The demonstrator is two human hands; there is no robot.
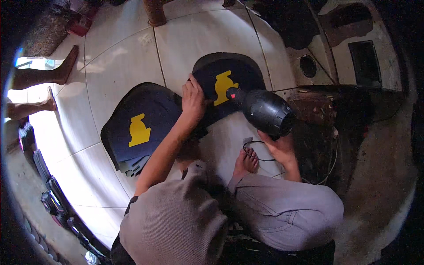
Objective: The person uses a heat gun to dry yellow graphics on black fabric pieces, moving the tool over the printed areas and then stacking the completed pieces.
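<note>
In my right hand [282,149] is a black hair dryer [269,113], gripped from below. Its nozzle points left, close to a yellow cut-out shape [223,88] on a dark blue, curved panel [210,68]. My left hand [193,97] grips that panel at its left edge, fingers pressed together. Left of my forearm, a similar dark panel [152,99] lies on the floor, bearing another yellow shape [139,130]. Layered strips or edges [134,165] stick out beneath its lower side. What the panels are made of is hard to tell.
Pale tiles [119,57] cover the floor. Another person's bare legs [42,77] rest at the left. Dark stacked items [53,194] line the lower left. A thin dark cable [256,142] loops near my bare foot [247,162]. A worn wooden box [311,108] stands at the right.
</note>
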